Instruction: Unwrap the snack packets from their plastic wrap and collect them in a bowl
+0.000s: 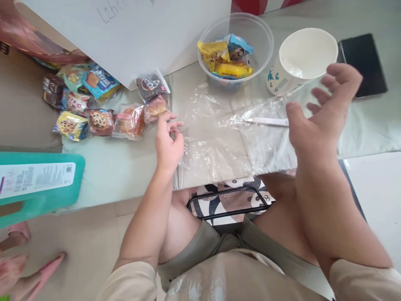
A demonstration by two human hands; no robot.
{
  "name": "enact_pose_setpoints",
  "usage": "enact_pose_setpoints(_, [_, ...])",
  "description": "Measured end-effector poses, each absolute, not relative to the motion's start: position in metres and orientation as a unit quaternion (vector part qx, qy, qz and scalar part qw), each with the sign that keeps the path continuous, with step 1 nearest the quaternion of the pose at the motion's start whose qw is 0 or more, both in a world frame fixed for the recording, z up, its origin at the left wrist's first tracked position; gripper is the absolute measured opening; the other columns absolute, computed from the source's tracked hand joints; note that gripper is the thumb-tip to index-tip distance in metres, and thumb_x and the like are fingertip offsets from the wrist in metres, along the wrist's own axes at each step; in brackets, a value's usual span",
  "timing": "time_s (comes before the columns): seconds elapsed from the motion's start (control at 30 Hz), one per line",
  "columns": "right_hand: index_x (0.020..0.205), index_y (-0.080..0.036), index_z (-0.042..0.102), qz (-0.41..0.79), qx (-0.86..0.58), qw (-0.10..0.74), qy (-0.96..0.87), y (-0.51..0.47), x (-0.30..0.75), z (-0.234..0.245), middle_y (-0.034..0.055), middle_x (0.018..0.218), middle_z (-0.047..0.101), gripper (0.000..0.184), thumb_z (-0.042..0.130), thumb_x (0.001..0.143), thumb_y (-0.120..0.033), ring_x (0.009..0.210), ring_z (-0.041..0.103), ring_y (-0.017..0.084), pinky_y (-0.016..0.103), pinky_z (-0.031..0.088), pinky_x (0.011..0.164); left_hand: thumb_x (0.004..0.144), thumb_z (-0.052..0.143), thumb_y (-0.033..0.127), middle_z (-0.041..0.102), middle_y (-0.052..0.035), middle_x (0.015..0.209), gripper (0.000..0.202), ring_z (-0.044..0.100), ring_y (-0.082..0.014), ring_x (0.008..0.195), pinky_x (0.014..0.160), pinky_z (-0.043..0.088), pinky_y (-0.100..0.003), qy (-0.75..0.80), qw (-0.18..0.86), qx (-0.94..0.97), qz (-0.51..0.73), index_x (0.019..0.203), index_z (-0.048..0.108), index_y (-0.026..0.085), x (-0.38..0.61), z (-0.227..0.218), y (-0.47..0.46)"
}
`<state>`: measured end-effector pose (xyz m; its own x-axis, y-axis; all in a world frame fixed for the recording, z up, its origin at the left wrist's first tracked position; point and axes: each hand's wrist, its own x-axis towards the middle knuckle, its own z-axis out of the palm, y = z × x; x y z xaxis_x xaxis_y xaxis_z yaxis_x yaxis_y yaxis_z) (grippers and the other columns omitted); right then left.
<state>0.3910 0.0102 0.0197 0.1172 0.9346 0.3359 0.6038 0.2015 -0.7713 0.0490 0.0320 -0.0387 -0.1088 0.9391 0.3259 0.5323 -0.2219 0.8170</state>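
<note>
Bun (156, 107) just far-left of nearer left hand (169, 145), long axis slanting left to right; fingers (163, 125) loosely curled, released, contact unclear; right hand (321, 121) well apart, spread, empty, near cup (286, 77).

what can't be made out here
Head view:
Floor of the clear bowl: hidden by snack packets.
Part of the black slab: behind the right hand.
Teal plastic piece: cut off at left edge.
Small print on its label: blurred.
Whether the left hand touches the bun packet: fingers cover the spot.
</note>
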Motion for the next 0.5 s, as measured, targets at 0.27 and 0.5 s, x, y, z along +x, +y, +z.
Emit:
enact_pose_setpoints(0.27, [0.129, -0.037, 0.063, 0.354, -0.463, 0.237, -0.777, 0.007, 0.345, 0.047, 0.0046, 0.125, 0.071, 0.042, 0.069, 0.087, -0.035, 0.118, 0.069, 0.030, 0.045, 0.062, 0.088, 0.077, 0.054, -0.002, 0.067, -0.0017, 0.106, 0.042, 0.072, -0.0159, 0.101, 0.086, 0.054, -0.031, 0.607, 0.192, 0.617, 0.463, 0.110, 0.051, 0.024, 0.048, -0.041, 0.044])
enact_pose_setpoints(0.5, [0.117, -0.025, 0.070, 0.397, -0.473, 0.231, -0.752, -0.007, 0.357, 0.022, 0.0063, 0.111, 0.077, 0.033, 0.060, 0.086, -0.025, 0.105, 0.072, 0.027, 0.044, 0.059, 0.092, 0.078, 0.066, 0.005, 0.067, -0.0059, 0.111, 0.035, 0.064, -0.0274, 0.112, 0.105, 0.050, -0.048, 0.616, 0.051, 0.672, 0.409, 0.105, 0.061, 0.026, 0.067, 0.001, 0.007])
